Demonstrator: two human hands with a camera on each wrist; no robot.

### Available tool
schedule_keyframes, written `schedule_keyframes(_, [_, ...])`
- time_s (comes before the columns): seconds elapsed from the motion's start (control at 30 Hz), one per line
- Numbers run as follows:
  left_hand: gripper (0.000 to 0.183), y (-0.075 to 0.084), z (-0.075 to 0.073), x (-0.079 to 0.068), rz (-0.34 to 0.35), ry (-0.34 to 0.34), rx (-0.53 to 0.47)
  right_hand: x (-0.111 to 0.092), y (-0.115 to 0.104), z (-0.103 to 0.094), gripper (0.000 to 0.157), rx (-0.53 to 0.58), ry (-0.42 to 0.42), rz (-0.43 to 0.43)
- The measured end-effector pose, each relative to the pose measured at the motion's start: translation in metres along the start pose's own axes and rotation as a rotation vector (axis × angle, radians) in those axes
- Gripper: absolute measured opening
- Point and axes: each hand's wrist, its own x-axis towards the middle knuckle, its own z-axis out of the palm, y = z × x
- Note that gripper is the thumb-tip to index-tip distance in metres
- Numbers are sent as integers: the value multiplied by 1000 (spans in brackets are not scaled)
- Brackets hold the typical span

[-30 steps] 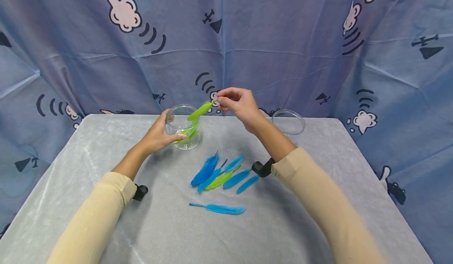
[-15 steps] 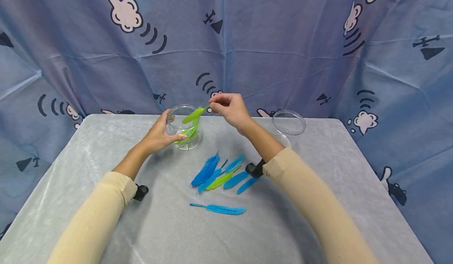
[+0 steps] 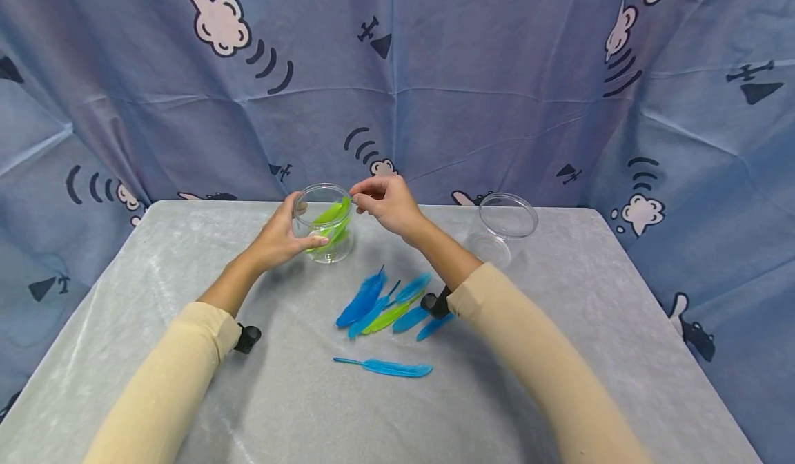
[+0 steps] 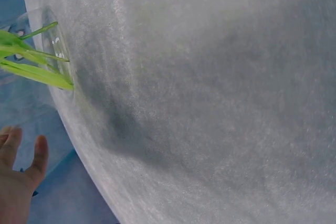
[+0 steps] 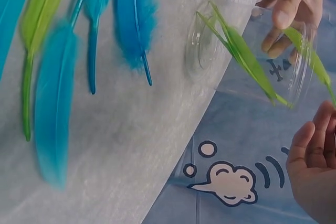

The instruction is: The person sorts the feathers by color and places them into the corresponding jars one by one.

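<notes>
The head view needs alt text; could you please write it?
A left hand holds a clear jar with green feathers inside; the right hand pinches another green feather partly inside it. Blue feathers and one green feather lie on the grey table.

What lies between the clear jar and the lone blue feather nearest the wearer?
A loose group of blue feathers and one green feather lies between the jar and the lone feather, as the head view shows.

Plain beige long sleeves [image 3: 168,381]; small black wrist cameras [image 3: 248,340].
</notes>
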Motion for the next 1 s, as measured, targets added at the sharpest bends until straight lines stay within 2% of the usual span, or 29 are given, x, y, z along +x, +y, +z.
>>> schedule_keyframes(0.27, [110, 0, 1, 1, 20, 8, 0, -2, 1, 1, 24, -39, -73, 31])
schedule_keyframes(0.57, [111, 0, 2, 1, 4, 6, 12, -12, 15, -17, 21, -46, -64, 37])
schedule_keyframes(0.77, [111, -1, 0, 1, 25, 6, 11, -28, 28, -32, 23, -101, -188, 66])
schedule_keyframes(1.0, [110, -2, -1, 0, 38, 7, 6, -47, 52, -43, 25, -183, -332, 22])
